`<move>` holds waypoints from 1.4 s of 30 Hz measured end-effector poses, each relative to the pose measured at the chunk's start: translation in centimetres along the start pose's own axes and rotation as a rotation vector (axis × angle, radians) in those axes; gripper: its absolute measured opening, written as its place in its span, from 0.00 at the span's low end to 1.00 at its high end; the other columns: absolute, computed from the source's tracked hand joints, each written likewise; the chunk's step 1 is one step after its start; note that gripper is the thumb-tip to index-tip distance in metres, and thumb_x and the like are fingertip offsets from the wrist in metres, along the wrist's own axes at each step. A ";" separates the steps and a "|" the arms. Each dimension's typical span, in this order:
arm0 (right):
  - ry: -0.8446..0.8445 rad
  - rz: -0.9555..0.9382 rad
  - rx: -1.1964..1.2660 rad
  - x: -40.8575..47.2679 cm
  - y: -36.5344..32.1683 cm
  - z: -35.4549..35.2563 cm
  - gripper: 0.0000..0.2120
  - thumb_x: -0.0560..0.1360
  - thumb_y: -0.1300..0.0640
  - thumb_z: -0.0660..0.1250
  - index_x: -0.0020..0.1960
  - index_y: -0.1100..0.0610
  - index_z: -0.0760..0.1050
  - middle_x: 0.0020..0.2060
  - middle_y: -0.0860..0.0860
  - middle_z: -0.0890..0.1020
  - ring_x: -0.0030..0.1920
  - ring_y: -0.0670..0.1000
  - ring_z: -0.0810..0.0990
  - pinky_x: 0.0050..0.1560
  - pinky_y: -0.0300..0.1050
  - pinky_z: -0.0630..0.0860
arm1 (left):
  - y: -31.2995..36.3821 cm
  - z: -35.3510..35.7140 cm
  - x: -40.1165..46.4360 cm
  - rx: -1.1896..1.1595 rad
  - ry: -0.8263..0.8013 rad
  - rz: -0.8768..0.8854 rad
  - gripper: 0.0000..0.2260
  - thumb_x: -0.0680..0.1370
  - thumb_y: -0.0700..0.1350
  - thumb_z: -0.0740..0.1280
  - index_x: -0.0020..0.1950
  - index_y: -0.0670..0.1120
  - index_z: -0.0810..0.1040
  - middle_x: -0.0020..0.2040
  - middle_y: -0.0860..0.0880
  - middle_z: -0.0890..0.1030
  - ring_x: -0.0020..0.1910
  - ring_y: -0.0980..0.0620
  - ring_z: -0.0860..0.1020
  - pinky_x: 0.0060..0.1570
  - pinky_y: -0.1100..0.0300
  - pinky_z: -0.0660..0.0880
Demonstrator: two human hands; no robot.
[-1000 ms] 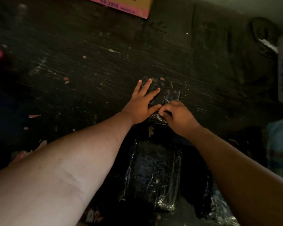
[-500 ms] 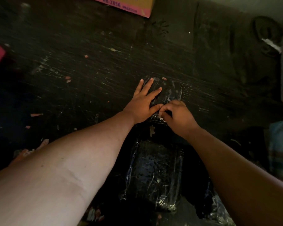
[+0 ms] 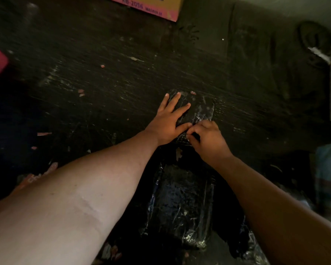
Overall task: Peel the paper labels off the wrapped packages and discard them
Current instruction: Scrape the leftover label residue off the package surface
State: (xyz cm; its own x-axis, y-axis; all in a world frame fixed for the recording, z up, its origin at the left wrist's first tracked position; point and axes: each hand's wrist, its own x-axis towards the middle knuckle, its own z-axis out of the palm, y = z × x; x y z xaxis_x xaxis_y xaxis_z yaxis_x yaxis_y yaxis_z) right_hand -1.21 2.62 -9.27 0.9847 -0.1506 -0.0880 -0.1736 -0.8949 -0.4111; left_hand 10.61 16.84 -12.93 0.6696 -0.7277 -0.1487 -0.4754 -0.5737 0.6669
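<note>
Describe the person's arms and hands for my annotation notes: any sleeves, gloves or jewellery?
Both arms are bare along all that shows, with no sleeves in view. The left hand and right hand wear no gloves; no rings, watch or bracelet can be made out, though the light is dim. The left forearm carries a faint crease-like line across it.

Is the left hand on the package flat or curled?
Flat: the left hand lies on the wrapped package with straight, spread fingers.

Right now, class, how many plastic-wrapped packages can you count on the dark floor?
2 for certain: the far package under both hands, and the near package between the forearms. Shiny wrap at the bottom right may be another.
</note>
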 end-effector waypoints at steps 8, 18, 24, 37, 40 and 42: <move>-0.066 -0.023 -0.140 0.3 -0.8 -0.3 0.06 0.77 0.52 0.65 0.50 0.53 0.78 0.52 0.52 0.72 0.55 0.55 0.73 0.52 0.57 0.74 | -0.1 0.0 0.0 -0.002 0.004 0.003 0.30 0.81 0.59 0.64 0.81 0.57 0.58 0.83 0.53 0.41 0.80 0.46 0.34 0.77 0.46 0.46; -0.095 -0.055 -0.012 0.1 0.3 -0.8 0.05 0.76 0.55 0.68 0.52 0.54 0.77 0.52 0.51 0.74 0.55 0.53 0.75 0.56 0.57 0.74 | -0.1 0.1 0.0 -0.004 0.000 -0.007 0.31 0.80 0.62 0.63 0.81 0.58 0.58 0.83 0.53 0.41 0.80 0.46 0.34 0.77 0.46 0.46; -0.094 -0.020 -0.069 0.3 -0.3 -0.7 0.08 0.77 0.53 0.67 0.54 0.54 0.79 0.53 0.52 0.74 0.56 0.54 0.74 0.56 0.56 0.74 | 0.0 -0.1 0.0 -0.001 -0.001 -0.003 0.30 0.81 0.60 0.63 0.81 0.57 0.58 0.83 0.53 0.41 0.80 0.46 0.34 0.77 0.47 0.45; -0.109 -0.025 -0.228 0.1 -1.1 -0.4 0.11 0.79 0.52 0.61 0.55 0.57 0.77 0.56 0.54 0.72 0.59 0.56 0.71 0.56 0.57 0.71 | 0.0 0.1 0.1 0.006 0.013 0.004 0.30 0.80 0.60 0.64 0.80 0.57 0.59 0.83 0.52 0.42 0.80 0.45 0.35 0.77 0.46 0.46; -0.108 -0.077 -0.213 -0.3 -0.6 -0.6 0.09 0.78 0.54 0.63 0.52 0.58 0.77 0.55 0.55 0.74 0.58 0.56 0.72 0.54 0.55 0.70 | -0.1 0.1 0.0 -0.001 0.015 0.000 0.30 0.80 0.61 0.63 0.80 0.57 0.59 0.83 0.53 0.42 0.80 0.46 0.35 0.77 0.47 0.47; -0.093 -0.079 -0.167 -0.5 -0.4 -0.6 0.07 0.78 0.55 0.65 0.51 0.58 0.78 0.54 0.55 0.74 0.57 0.56 0.73 0.54 0.55 0.71 | 0.0 0.0 0.0 -0.006 0.017 0.000 0.30 0.80 0.61 0.63 0.80 0.57 0.59 0.83 0.53 0.42 0.80 0.46 0.35 0.77 0.47 0.46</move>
State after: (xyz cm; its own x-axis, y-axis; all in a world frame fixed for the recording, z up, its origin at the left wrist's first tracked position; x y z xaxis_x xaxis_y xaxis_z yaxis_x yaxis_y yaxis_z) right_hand -1.59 2.78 -8.51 0.9880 -0.0443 -0.1478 -0.0826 -0.9608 -0.2647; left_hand 10.59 16.85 -12.99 0.6788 -0.7216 -0.1362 -0.4725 -0.5712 0.6711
